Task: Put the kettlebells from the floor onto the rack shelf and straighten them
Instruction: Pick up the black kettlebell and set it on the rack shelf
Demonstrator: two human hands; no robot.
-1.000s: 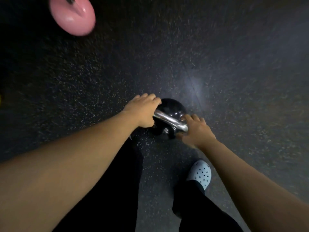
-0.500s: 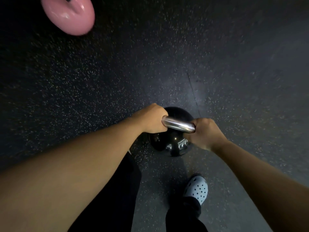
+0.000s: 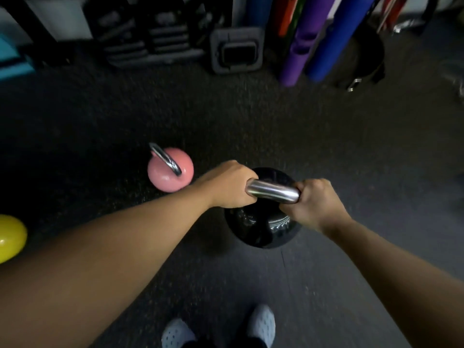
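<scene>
A black kettlebell (image 3: 261,227) with a shiny steel handle (image 3: 272,193) hangs in the middle of the head view, lifted off the dark floor. My left hand (image 3: 228,184) grips the handle's left end and my right hand (image 3: 313,202) grips its right end. A pink kettlebell (image 3: 165,177) with a steel handle stands on the floor to the left of it. At the left edge, a yellow kettlebell (image 3: 10,237) is partly cut off.
Along the far wall stand rolled mats in purple (image 3: 298,54) and blue (image 3: 331,46), a dark square weight (image 3: 237,50) and a stack of black plates (image 3: 150,41). My two white shoes (image 3: 261,325) are at the bottom. The floor is dark speckled rubber.
Both hands closed on the black kettlebell's handle and raised it from the floor. My view tilted up, so the pink kettlebell and the far wall came into sight.
</scene>
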